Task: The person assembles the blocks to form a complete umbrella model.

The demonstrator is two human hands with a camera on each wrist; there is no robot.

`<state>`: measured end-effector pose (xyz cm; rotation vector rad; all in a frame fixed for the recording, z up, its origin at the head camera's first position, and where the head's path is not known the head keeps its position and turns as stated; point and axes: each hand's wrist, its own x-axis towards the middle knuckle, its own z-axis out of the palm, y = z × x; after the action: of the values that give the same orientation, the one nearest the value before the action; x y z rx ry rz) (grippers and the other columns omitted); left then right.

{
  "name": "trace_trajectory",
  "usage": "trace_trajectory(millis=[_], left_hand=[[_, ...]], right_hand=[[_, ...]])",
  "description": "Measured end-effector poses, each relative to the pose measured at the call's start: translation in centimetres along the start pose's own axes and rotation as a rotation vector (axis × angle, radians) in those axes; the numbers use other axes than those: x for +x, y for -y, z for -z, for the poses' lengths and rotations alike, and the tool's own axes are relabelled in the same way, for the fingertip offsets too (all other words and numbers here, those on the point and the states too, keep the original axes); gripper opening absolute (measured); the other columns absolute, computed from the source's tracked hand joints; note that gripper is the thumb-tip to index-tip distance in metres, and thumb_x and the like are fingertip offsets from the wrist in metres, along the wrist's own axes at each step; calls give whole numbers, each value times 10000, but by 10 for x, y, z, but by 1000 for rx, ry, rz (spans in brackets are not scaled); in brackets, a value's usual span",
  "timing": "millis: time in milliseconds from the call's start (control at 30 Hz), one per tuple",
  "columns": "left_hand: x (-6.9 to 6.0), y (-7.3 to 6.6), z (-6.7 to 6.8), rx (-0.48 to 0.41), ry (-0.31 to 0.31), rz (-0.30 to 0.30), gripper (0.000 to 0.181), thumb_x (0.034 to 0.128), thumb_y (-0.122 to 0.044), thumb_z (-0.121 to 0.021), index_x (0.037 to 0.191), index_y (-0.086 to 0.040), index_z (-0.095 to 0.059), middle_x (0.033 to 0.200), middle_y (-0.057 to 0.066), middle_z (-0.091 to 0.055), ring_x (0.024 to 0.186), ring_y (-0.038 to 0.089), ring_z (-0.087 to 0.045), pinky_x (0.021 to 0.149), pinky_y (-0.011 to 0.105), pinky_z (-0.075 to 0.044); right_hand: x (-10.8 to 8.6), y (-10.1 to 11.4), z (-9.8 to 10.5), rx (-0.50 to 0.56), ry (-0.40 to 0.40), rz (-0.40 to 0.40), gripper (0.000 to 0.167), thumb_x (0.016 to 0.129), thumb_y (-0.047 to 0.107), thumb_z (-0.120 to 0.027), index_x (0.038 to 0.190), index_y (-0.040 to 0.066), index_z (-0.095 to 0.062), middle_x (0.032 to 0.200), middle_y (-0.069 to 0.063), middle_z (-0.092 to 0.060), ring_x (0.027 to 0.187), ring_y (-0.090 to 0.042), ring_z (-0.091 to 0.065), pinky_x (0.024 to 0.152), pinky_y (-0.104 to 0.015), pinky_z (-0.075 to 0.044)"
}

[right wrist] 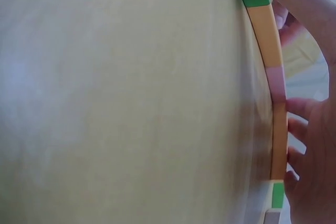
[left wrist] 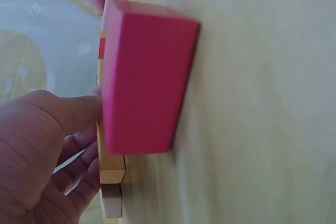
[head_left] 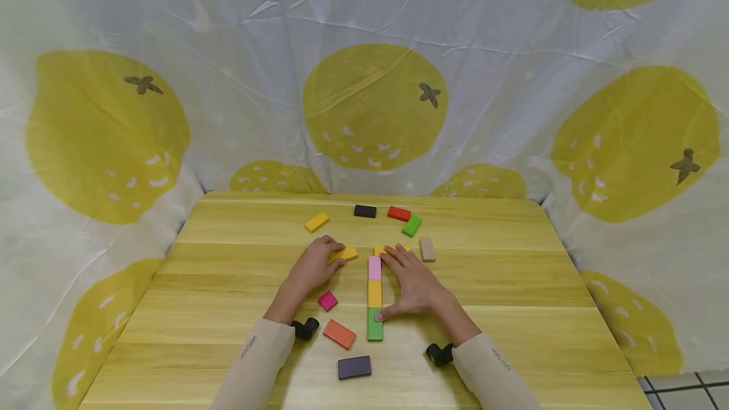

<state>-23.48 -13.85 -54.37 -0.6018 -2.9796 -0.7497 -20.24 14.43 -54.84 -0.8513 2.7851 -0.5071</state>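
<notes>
The left hand (head_left: pixel 310 267) pinches 1 held yellow block (head_left: pixel 346 254) between thumb and fingers. The block's long way runs mostly side to side. Its right end sticks out of the grip and tips a bit away from the person. A gap of wood lies between that end and the row to its right.

The right hand (head_left: pixel 420 285) is spread wide, thumb on the green block (head_left: pixel 374 329), fingertips at the crossways yellow block (head_left: pixel 380 250), which lies side to side at the row's far end. The other 3, the pink block (head_left: pixel 374 268), middle yellow block (head_left: pixel 374 294) and green block, run straight away from the person. Past both hands come the black block (head_left: pixel 365 211) and the table's (head_left: pixel 228 296) far edge.
</notes>
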Motion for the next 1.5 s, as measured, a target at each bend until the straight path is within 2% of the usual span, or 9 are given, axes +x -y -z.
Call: trace_trajectory(millis=[167,467,600,1033,1267,1500], left_hand=[[9,-1,0,-21,32,-17,342,989,-240,-716,1289,-75,-720,1196,80,-670,1125,262,-629,1032,425,-533],[21,-2,-2,-103,30,-24,314,988,-227,-715,1272,-95,-738,1195,82,-675,1152,280,-622,1065,458,-503],[23,-1,-5,-135,47,-38,319,993,-233,-709,1287,-113,-734,1201,81,-662,1158,282,-616,1070,467,-499],[30,3,-8,-123,75,-80,327,1000,-267,-697,1301,-145,-735,1215,85,-669,1156,287,-611,1075,477,-491],[32,-2,-11,-126,100,-73,329,1006,-274,-688,1309,-155,-731,1230,79,-659,1165,282,-603,1070,471,-489],[30,-6,-12,-127,101,-62,330,1008,-268,-685,1319,-168,-726,1235,67,-653,1172,280,-597,1077,472,-485]], right_hand=[[1,-1,-2,1,-1,-4,1386,592,913,-720,1657,169,-238,1737,-33,-172,1619,-302,-82,1307,-501,-141],[2,-1,-3,-9,20,-30,1404,579,936,-700,1666,197,-206,1746,0,-139,1624,-258,-52,1311,-469,-120],[2,0,-4,-13,20,-30,1407,577,945,-691,1666,199,-205,1746,3,-137,1624,-255,-49,1312,-468,-118],[1,1,-1,1,13,-10,1395,599,929,-697,1662,164,-216,1743,-26,-145,1619,-309,-67,1306,-518,-132],[2,-1,-2,-5,15,-8,1402,597,930,-698,1665,168,-205,1744,-23,-141,1621,-302,-64,1309,-502,-123],[2,-2,-5,-6,20,-16,1411,590,935,-697,1668,177,-191,1748,-16,-125,1623,-282,-49,1312,-479,-106]])
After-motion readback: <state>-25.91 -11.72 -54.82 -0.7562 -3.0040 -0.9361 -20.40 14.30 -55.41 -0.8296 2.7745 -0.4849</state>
